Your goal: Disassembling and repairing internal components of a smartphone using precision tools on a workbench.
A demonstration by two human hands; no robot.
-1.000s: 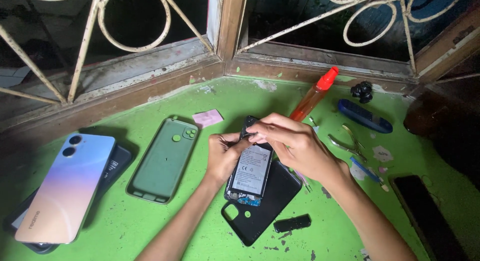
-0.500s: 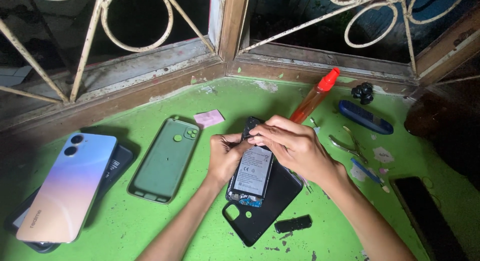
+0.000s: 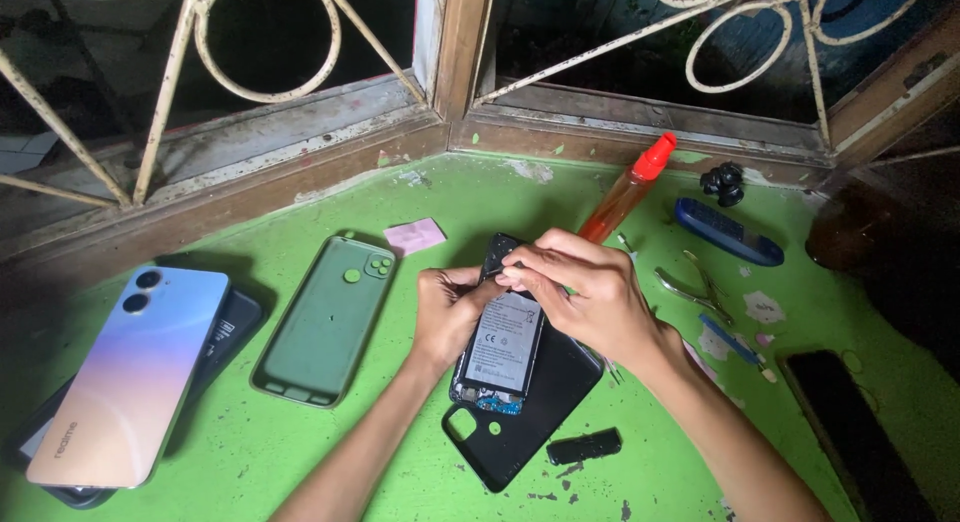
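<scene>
From the head view, both hands meet over an opened phone (image 3: 500, 347) lying on a black back cover (image 3: 530, 412) on the green counter (image 3: 300, 452). The left hand (image 3: 445, 317) closes on the phone's upper left edge; the right hand (image 3: 585, 292) pinches shut at its top end, though what sits between those fingertips is too small to tell. Below the grip the battery lies bare. The phone looks light, stiff and fragile inside, best held by its side edges. A green case (image 3: 325, 322) lies left of the grip
</scene>
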